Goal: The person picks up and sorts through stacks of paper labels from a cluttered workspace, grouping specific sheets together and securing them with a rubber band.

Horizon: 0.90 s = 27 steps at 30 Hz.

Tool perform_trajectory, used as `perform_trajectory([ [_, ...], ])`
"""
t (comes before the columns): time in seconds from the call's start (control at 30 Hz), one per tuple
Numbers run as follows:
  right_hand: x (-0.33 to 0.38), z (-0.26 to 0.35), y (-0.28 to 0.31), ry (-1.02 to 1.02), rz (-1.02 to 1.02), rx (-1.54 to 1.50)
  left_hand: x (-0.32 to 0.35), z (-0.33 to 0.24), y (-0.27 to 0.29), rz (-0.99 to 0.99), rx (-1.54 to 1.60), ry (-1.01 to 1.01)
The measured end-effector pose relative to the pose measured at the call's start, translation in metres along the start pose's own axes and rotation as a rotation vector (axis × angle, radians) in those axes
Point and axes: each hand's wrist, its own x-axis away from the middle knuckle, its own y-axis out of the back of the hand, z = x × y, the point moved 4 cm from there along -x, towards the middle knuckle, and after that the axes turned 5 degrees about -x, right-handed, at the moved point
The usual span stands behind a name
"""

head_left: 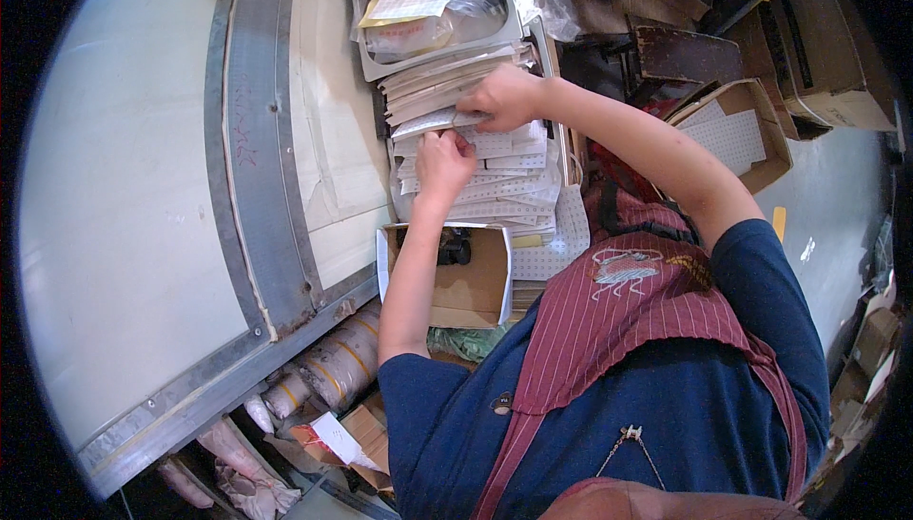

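Note:
A long row of white printed sheets (504, 192) stands and leans in overlapping layers in front of me. My left hand (445, 168) is closed at the near edge of one sheet (428, 124), its fingertips partly hidden behind the knuckles. Just beyond it and to the right, my right hand (506, 98) bends over the same part of the row. Its thumb and fingers are pinched together on the sheets' upper edges. Behind both hands, a tight bundle of cream-edged sheets (442, 82) is packed upright.
A grey tray (380, 68) with plastic bags stands at the far end. Nearer me is an open cardboard box (475, 296) with a dark object inside. A large pale panel with a metal edge (271, 168) lies left. Cardboard boxes (761, 173) crowd the right; wrapped rolls (342, 363) lie lower left.

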Motion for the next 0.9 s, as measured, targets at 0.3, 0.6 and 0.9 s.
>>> perform_trajectory([
  [0.3, 0.003, 0.007, 0.002, 0.045, -0.034, 0.005, 0.006, -0.015, 0.004, 0.014, -0.157, -0.015],
  [0.6, 0.002, 0.001, -0.004, 0.045, -0.042, 0.012, 0.004, -0.011, 0.001, 0.03, -0.134, -0.023],
  [0.9, 0.0, 0.004, 0.001, 0.048, -0.012, 0.003, -0.013, 0.025, 0.001, 0.219, 0.222, -0.008],
])
